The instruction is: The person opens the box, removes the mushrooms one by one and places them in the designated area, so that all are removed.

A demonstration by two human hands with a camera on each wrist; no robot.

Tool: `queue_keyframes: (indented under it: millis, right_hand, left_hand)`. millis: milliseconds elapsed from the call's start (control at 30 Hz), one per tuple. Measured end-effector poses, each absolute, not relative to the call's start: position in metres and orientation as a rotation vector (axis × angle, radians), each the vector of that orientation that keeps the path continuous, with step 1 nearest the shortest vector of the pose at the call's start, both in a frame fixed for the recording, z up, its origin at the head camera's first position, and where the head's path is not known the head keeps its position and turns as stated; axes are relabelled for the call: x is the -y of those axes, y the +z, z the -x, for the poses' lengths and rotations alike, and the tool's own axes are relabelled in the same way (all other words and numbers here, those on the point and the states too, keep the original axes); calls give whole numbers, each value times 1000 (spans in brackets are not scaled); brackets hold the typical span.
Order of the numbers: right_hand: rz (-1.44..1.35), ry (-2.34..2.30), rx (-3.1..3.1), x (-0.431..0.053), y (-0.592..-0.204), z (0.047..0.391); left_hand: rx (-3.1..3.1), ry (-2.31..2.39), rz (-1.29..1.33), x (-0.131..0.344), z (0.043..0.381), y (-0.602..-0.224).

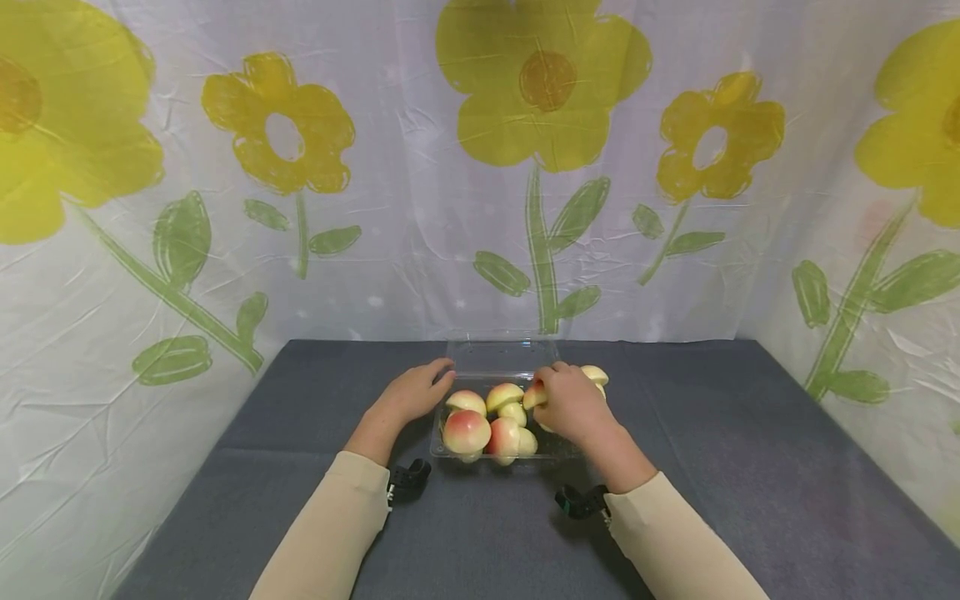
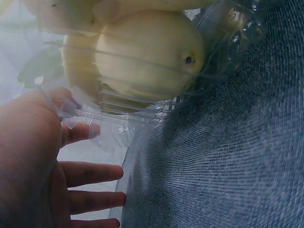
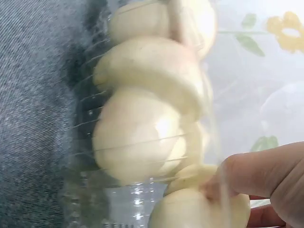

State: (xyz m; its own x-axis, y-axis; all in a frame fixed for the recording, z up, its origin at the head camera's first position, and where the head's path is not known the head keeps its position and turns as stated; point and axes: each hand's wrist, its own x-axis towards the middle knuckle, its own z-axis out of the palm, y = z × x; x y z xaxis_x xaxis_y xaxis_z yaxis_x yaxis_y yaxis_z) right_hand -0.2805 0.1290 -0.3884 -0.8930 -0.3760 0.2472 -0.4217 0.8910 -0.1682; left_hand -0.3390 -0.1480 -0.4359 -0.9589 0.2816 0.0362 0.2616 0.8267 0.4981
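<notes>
A clear plastic clamshell box (image 1: 437, 448) holds several toy mushrooms with red-and-cream caps, such as this front-left mushroom (image 1: 467, 431). Its transparent lid (image 1: 495, 357) lies folded back behind it. My left hand (image 1: 411, 395) is at the box's back left corner, thumb and index finger by the plastic edge and the other fingers extended. My right hand (image 1: 579, 406) is over the right part of the box and pinches a mushroom (image 3: 185, 209) between thumb and fingers. In the head view the hand partly hides that mushroom.
Another pale mushroom (image 1: 595, 375) shows behind my right hand, at the back right. A dark grey cloth (image 1: 300, 417) covers the table. Behind the table hangs a flower-printed curtain (image 1: 397, 250). Both wrists wear black bands.
</notes>
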Motion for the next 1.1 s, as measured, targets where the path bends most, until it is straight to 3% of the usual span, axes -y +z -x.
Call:
queue_keyframes:
  millis: [1100]
  right_hand:
    - [-656,651,2833,-144,-355,270]
  left_hand:
    - [-2950,806,-440,148,340,-437]
